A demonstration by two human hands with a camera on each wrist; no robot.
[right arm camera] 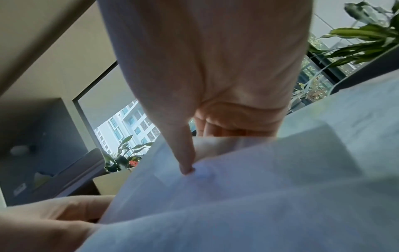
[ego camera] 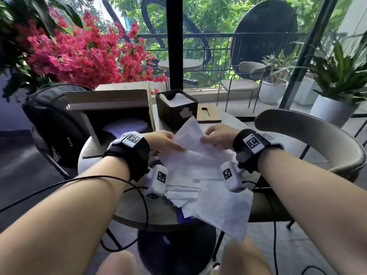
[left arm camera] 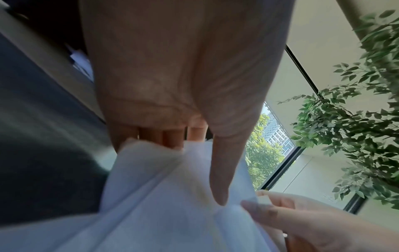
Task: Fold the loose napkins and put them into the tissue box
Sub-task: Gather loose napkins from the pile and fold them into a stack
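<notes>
Both hands hold one white napkin [ego camera: 189,133] raised over a heap of loose napkins [ego camera: 208,187] on the round table [ego camera: 131,207]. My left hand [ego camera: 164,142] pinches its left edge, thumb on top of the napkin [left arm camera: 172,196]. My right hand [ego camera: 215,136] pinches its right edge, with the thumb pressed into the napkin [right arm camera: 237,196]. The black tissue box [ego camera: 176,109] stands just beyond the hands with white napkins inside. One large napkin [ego camera: 224,213] hangs over the table's near edge.
An open cardboard box [ego camera: 111,114] with white sheets inside lies at the left, a black backpack [ego camera: 53,120] beside it. A wooden lid [ego camera: 208,114] lies right of the tissue box. A beige chair [ego camera: 309,139] stands on the right. Cables trail from my wrists.
</notes>
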